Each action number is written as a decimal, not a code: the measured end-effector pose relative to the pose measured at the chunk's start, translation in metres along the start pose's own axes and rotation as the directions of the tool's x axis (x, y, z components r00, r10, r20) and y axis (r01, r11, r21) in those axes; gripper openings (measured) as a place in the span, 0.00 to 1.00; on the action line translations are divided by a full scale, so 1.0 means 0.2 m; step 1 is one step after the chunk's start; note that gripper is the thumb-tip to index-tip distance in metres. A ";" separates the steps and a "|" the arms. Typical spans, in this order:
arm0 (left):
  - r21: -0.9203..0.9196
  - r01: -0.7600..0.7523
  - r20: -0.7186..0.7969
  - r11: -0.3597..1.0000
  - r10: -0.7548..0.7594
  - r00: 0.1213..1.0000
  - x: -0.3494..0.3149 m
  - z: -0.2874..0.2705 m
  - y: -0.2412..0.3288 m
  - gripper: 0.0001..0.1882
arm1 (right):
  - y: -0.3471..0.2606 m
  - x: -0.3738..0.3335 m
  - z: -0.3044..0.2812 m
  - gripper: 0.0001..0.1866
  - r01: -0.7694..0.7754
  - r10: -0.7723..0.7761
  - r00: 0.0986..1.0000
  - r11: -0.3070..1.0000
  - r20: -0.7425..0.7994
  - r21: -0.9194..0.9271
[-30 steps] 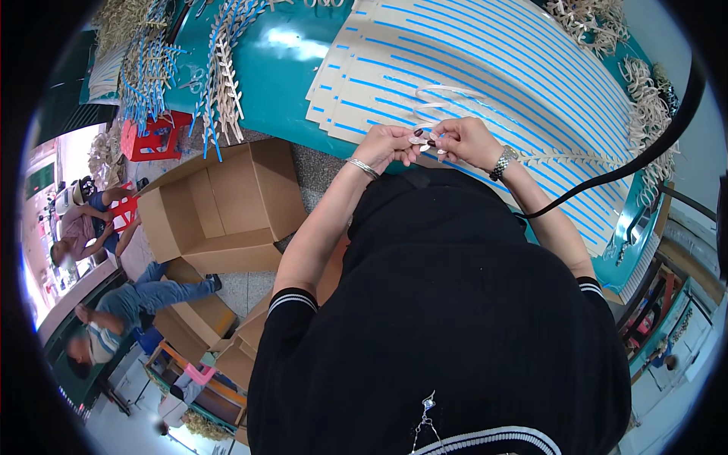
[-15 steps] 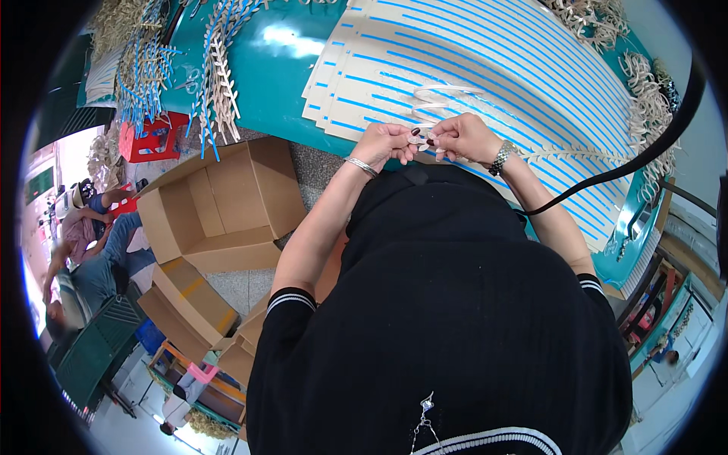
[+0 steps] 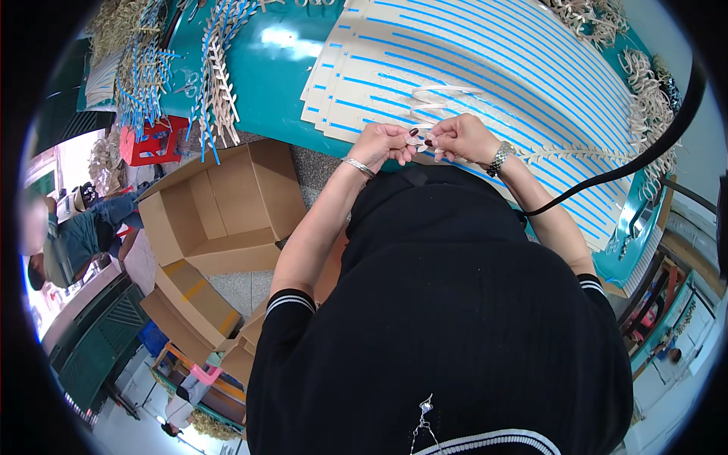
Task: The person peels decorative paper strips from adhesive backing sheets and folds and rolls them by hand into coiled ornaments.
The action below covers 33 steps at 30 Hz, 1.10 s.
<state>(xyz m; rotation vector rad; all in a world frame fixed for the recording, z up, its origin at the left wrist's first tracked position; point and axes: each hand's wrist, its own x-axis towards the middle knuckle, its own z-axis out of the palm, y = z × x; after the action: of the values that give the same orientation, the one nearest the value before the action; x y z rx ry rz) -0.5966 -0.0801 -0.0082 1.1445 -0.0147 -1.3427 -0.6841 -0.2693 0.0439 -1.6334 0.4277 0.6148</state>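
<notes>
My left hand (image 3: 384, 146) and my right hand (image 3: 465, 139) are close together over the near edge of the table. Thumb and fingers of each are pinched on a pale leafy strand (image 3: 422, 144), whose small leaf-shaped pieces show between the fingertips. A leafy length (image 3: 578, 153) lies to the right of my right wrist, over striped sheets; my wrist hides whether it joins the held part. Just beyond my fingers, a narrow cream strip (image 3: 430, 97) lies in loose loops. Beneath is a stack of cream sheets with blue stripes (image 3: 485, 53).
The green tabletop (image 3: 277, 83) carries blue-and-cream leafy strands (image 3: 216, 83) at left and cream bundles (image 3: 648, 114) at right. Below left stand an open cardboard box (image 3: 220, 205) and a red stool (image 3: 155, 144). A black cable (image 3: 607, 176) crosses near my right forearm. Another person (image 3: 83, 235) is at far left.
My hands stay almost in the same place, still pinching the leafy strand. At far left, people have shifted position, one now leaning nearer the left edge.
</notes>
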 end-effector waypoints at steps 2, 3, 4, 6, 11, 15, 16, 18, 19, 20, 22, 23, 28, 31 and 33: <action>-0.009 0.000 -0.001 1.000 0.000 1.000 0.00 0.00 -0.01 0.07 | 0.00 0.00 0.00 0.10 0.009 -0.009 1.000 1.000 -0.003 0.003; -0.027 0.001 0.008 1.000 0.000 1.000 0.00 -0.01 -0.01 0.08 | 0.01 0.00 0.00 0.10 0.009 -0.009 1.000 1.000 -0.004 0.004; -0.046 0.001 0.017 0.999 0.000 1.000 0.00 -0.01 0.00 0.09 | 0.02 0.01 0.00 0.11 0.017 -0.017 1.000 1.000 -0.002 0.006; -0.071 -0.011 0.046 0.997 0.015 0.999 -0.02 0.00 0.01 0.11 | 0.03 0.01 0.00 0.11 0.025 -0.025 1.000 1.000 -0.001 0.010; -0.172 -0.059 0.112 0.983 0.079 0.990 -0.05 -0.01 0.00 0.16 | 0.06 0.01 0.03 0.10 0.038 -0.035 0.998 0.998 -0.053 0.057; -0.111 -0.092 0.093 0.990 0.103 0.990 -0.06 0.00 -0.02 0.12 | 0.08 0.01 0.03 0.10 0.046 -0.042 0.998 0.993 -0.038 0.107; -0.064 -0.120 0.086 0.991 0.125 0.988 -0.06 0.01 -0.03 0.10 | 0.08 0.01 0.03 0.10 0.048 -0.044 0.998 0.993 -0.045 0.106; -0.060 -0.076 0.059 0.995 0.080 0.995 -0.05 0.01 -0.04 0.09 | 0.09 0.01 0.04 0.09 0.051 -0.046 0.997 0.993 -0.056 0.108; -0.057 -0.034 0.031 0.998 0.035 0.999 -0.04 0.01 -0.04 0.08 | 0.10 0.00 0.05 0.09 0.105 -0.102 0.991 0.994 -0.087 0.030; -0.054 -0.032 0.033 0.998 0.034 0.999 -0.04 0.01 -0.03 0.08 | 0.10 0.00 0.06 0.08 0.156 -0.160 0.980 0.987 -0.114 -0.050; -0.056 0.015 0.020 0.998 -0.014 1.000 -0.04 0.02 -0.03 0.07 | 0.05 -0.03 0.06 0.07 0.164 -0.189 0.973 0.971 -0.134 -0.176; -0.054 0.015 0.019 0.998 -0.014 1.000 -0.04 0.02 -0.02 0.07 | 0.03 -0.04 0.07 0.07 0.167 -0.219 0.964 0.939 -0.149 -0.301; 0.023 0.021 0.033 1.000 -0.022 0.999 -0.03 0.03 -0.03 0.05 | 0.02 -0.05 0.08 0.07 0.200 -0.263 0.950 0.926 -0.166 -0.319; 0.010 -0.002 -0.027 1.000 0.003 1.000 -0.04 0.05 -0.02 0.04 | 0.06 -0.03 0.07 0.08 0.207 -0.244 0.956 0.954 -0.163 -0.216; 0.009 -0.010 -0.046 1.000 0.010 0.999 -0.05 0.07 -0.01 0.04 | 0.06 -0.02 0.05 0.09 0.202 -0.219 0.963 0.972 -0.156 -0.117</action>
<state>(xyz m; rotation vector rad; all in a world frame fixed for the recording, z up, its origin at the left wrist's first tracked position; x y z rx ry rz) -0.6087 -0.0814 0.0033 1.1805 0.0074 -1.3085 -0.6972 -0.2613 0.0360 -1.8064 0.3429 0.3440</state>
